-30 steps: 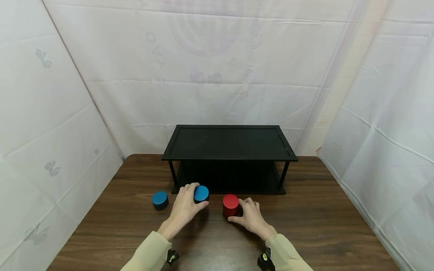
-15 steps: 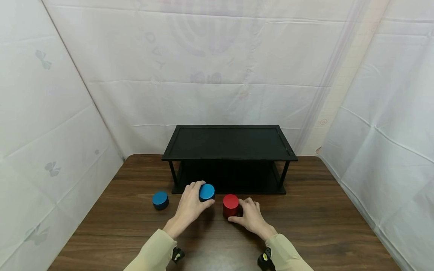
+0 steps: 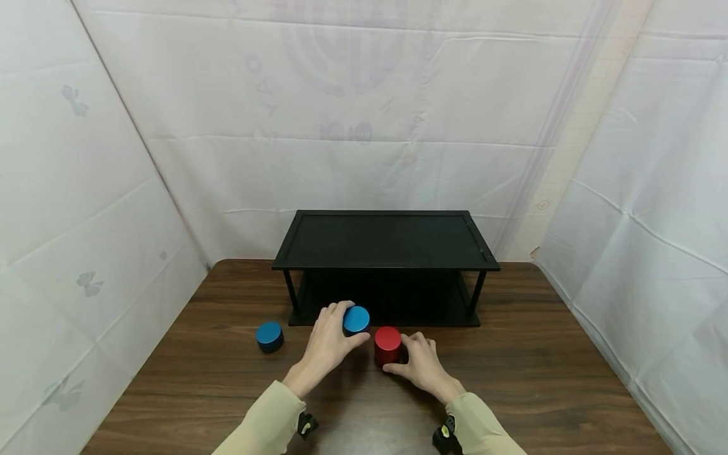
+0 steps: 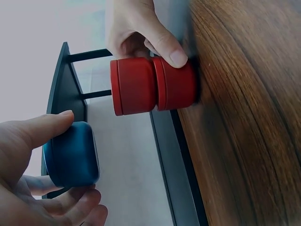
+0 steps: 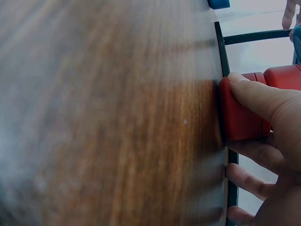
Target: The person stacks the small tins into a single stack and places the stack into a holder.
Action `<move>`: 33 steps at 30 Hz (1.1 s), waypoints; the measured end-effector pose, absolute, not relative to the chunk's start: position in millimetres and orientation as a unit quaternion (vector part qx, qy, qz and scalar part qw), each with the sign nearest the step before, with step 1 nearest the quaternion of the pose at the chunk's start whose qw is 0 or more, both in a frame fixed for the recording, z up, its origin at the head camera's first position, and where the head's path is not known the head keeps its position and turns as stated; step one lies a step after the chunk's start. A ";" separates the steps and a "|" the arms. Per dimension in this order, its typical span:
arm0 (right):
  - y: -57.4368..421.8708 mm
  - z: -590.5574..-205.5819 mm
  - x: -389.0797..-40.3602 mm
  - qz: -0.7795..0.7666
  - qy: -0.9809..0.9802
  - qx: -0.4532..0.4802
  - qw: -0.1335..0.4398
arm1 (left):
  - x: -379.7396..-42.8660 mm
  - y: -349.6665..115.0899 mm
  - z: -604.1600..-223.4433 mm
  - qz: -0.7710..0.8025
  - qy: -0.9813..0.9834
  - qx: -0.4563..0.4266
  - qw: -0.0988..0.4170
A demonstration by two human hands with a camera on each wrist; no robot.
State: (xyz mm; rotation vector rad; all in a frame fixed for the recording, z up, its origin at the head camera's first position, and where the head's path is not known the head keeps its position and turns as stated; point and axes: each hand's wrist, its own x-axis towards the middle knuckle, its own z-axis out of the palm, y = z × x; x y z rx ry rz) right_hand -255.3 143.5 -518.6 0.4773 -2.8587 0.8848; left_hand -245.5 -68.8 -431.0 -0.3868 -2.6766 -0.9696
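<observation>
My left hand (image 3: 330, 341) holds a blue round tin (image 3: 356, 319) between thumb and fingers, raised off the table. Just to its right stand two red round tins, one stacked on the other; from the head only the upper red tin (image 3: 388, 339) shows well. My right hand (image 3: 423, 366) grips the lower red tin (image 4: 181, 89), which sits on the table, with its thumb on the near side. In the left wrist view the held blue tin (image 4: 73, 155) hangs at about the height of the upper red tin (image 4: 134, 87), apart from it.
A second blue tin (image 3: 269, 336) stands on the wooden table (image 3: 188, 379) to the left. Behind the hands is a low black two-tier rack (image 3: 387, 240), its lower shelf near the tins. White sheets (image 3: 364, 114) hang behind and at both sides.
My left hand has moved right and slightly away from me with the blue tin, closer to the red tins. My right hand and the red stack have stayed in place.
</observation>
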 end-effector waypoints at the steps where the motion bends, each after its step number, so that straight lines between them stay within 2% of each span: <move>1: 143.6 -518.9 -255.5 0.292 -0.942 0.158 0.056 | -245.7 -67.9 -431.0 -0.334 -0.923 -0.136 0.135; 10: 143.9 -519.7 -255.8 0.294 -0.940 0.162 0.060 | -245.4 -58.7 -431.1 -0.336 -0.918 -0.154 0.143; 18: 143.7 -518.2 -255.2 0.296 -0.938 0.166 0.066 | -245.2 -49.6 -430.9 -0.346 -0.917 -0.155 0.122; 33: 143.0 -518.2 -254.4 0.298 -0.937 0.169 0.070 | -243.2 -34.7 -430.1 -0.346 -0.914 -0.177 0.116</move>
